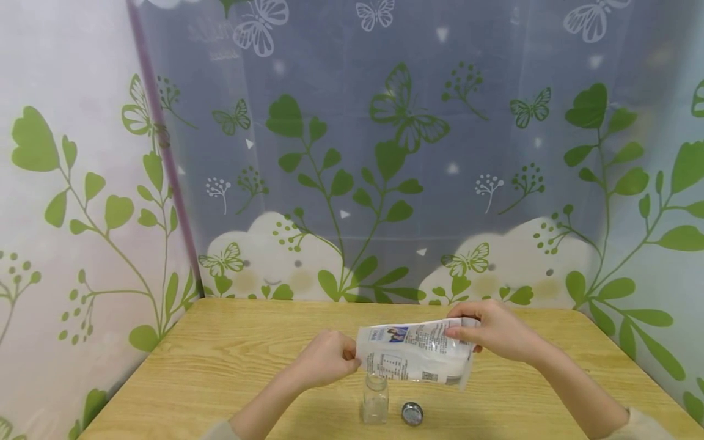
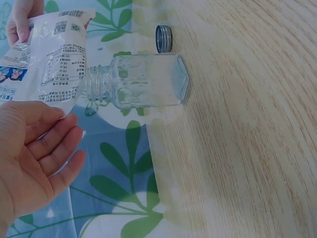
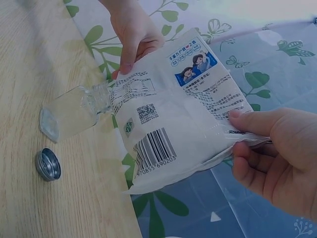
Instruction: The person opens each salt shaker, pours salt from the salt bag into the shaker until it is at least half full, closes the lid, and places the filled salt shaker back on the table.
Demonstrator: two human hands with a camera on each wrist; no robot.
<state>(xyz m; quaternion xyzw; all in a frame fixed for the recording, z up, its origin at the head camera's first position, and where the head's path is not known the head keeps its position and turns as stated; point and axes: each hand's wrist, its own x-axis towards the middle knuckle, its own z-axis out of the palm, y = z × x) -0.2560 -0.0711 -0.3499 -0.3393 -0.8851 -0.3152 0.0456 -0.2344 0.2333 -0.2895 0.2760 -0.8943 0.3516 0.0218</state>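
Nearest us on the table (image 1: pixel 247 333), well short of its far edge, a silver lid (image 1: pixel 412 414) lies just right of an upright glass jar (image 1: pixel 376 403). With the lid off, the jar's mouth stands open, and we suppose the two sit close so that both are in easy reach. Just past the mouth we see a printed white bag (image 1: pixel 412 351), held up off the surface; whether it touches the rim we cannot tell. The left hand (image 1: pixel 328 359) pinches the bag's left end between thumb and forefinger; the right hand (image 1: pixel 497 330) pinches the right end, thumb on top. We judge that this two-ended hold steadies the bag. It spans the space between the grips, its middle unsupported by either. Beyond the table's far edge hangs a leaf-patterned backdrop (image 1: pixel 352 208).
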